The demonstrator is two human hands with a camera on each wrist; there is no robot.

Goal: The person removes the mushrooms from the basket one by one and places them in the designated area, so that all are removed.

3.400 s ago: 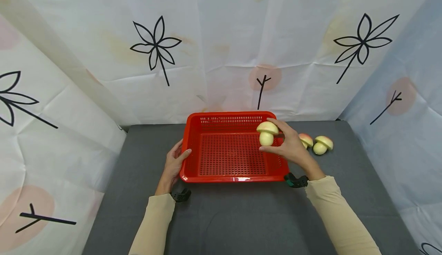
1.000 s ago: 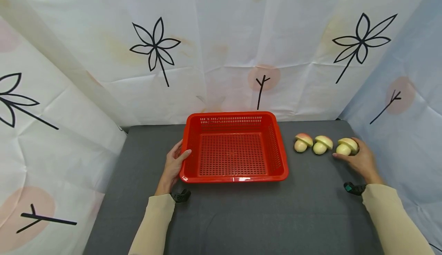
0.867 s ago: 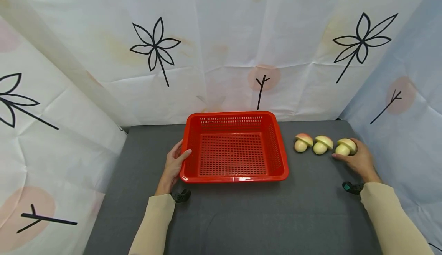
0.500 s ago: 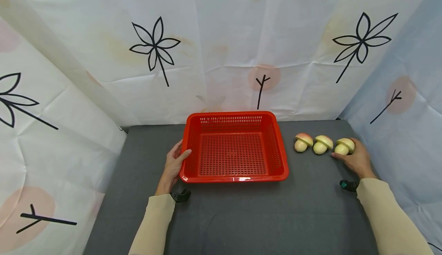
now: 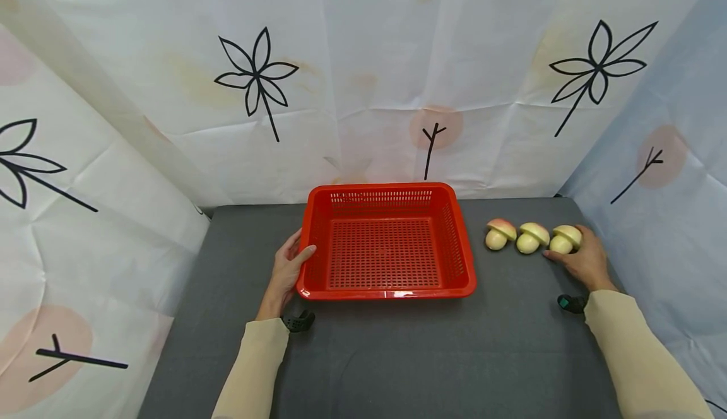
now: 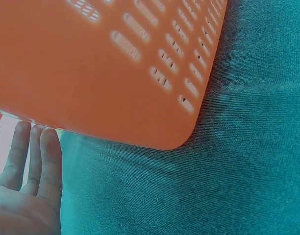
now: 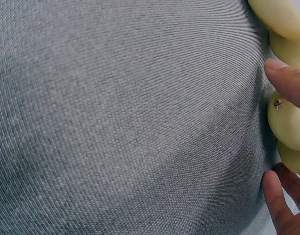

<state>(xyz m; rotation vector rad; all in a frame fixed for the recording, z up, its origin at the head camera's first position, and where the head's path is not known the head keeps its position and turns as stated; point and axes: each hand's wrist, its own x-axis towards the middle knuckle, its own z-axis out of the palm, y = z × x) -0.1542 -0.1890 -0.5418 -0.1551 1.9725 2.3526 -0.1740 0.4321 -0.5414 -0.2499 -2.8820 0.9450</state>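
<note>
A red perforated plastic basket (image 5: 383, 296) sits on the table with nothing inside. My left hand (image 5: 285, 274) holds its left side, thumb over the rim; the left wrist view has the extended fingers (image 6: 51, 152) right at the edge. Three toy mushrooms lie in a row on the right. My right hand (image 5: 589, 260) grips the rightmost, pale yellow mushroom (image 5: 562, 243) between thumb and fingers. Close beside it on the left is a yellow mushroom with a slightly reddish cap (image 5: 534, 237), then one with a redder cap (image 5: 500, 234). In the right wrist view the held mushroom (image 7: 289, 122) is partly cut off.
A dark grey cloth covers the table (image 5: 397, 362). A pale patterned curtain (image 5: 369, 78) rises behind it and along both sides, close to the right hand. The basket's far rim stands near the table's back edge.
The right hand carried the pale yellow mushroom from over the basket to the row's right end, then shifted it slightly left toward its neighbour. The left hand and basket stayed put.
</note>
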